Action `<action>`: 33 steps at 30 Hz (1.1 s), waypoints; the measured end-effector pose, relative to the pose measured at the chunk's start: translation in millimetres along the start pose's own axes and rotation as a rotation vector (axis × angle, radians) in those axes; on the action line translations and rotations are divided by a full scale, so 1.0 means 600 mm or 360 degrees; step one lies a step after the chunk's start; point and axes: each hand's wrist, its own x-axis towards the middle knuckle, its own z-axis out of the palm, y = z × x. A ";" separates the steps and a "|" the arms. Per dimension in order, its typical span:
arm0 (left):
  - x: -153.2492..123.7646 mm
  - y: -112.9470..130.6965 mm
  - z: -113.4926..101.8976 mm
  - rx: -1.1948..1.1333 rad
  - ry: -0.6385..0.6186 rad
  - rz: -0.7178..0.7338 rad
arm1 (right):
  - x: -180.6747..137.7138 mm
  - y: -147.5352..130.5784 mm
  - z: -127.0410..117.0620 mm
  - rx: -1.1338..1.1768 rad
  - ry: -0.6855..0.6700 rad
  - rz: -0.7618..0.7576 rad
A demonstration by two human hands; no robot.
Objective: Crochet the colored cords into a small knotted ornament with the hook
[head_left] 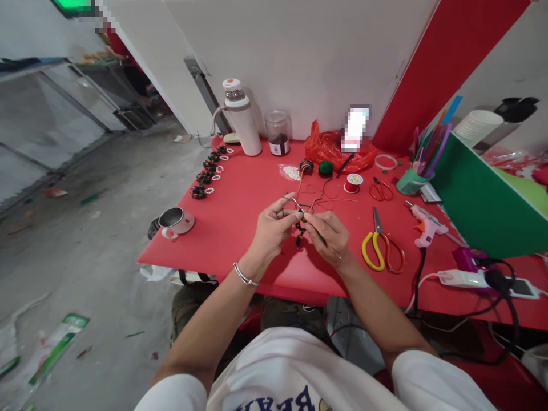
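Both hands meet over the middle of the red table. My left hand [273,227] pinches a small dark multicoloured crochet piece [298,237], which hangs below the fingertips, and a strand of yarn runs by its raised index finger. In my right hand [330,235] is a crochet hook [297,203]; its metal tip points up and left between the hands, and its handle passes under my fingers. Yarn strands lead back to a multicoloured yarn ball [306,166] and a green yarn ball [326,168]. The exact stitch is hidden by my fingertips.
Several dark crocheted pieces with white bead loops [204,177] line the left. Around stand a mug [177,221], a thermos [244,123], a jar [278,134] and a pen cup [414,180]. At right lie yellow-and-red-handled scissors [377,245], a glue gun [427,225] and a power strip [464,278].
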 end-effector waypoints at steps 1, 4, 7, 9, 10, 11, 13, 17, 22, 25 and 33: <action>0.000 0.002 -0.001 -0.0048 -0.0043 -0.0047 | 0.001 0.000 -0.002 0.0042 0.0012 0.0006; 0.004 0.016 -0.012 -0.0078 -0.0169 -0.0184 | 0.008 0.004 -0.012 0.0245 -0.0043 0.0168; 0.009 0.035 -0.033 0.0010 -0.0263 -0.0320 | 0.016 0.013 -0.023 0.0412 -0.0207 0.0348; 0.010 0.046 -0.048 0.0069 -0.0293 -0.0376 | 0.019 0.018 -0.028 0.0484 -0.0281 0.0434; 0.011 0.051 -0.054 0.0094 -0.0301 -0.0395 | 0.019 0.019 -0.030 0.0517 -0.0298 0.0474; 0.012 0.055 -0.060 0.0115 -0.0305 -0.0406 | 0.020 0.021 -0.031 0.0547 -0.0301 0.0515; 0.013 0.061 -0.070 0.0149 -0.0321 -0.0414 | 0.020 0.021 -0.033 0.0611 -0.0296 0.0571; 0.017 0.068 -0.083 0.0205 -0.0414 -0.0447 | 0.021 0.020 -0.043 0.0729 -0.0331 0.0706; 0.016 0.061 -0.085 0.0217 -0.0524 -0.0493 | 0.010 0.021 -0.042 0.1063 -0.0302 0.1187; 0.011 0.043 -0.067 0.0176 -0.0499 -0.0422 | -0.002 0.020 -0.021 0.1236 -0.0203 0.1359; 0.004 -0.001 -0.024 0.0135 -0.0209 -0.0090 | 0.008 0.002 -0.009 0.0507 -0.0030 0.0978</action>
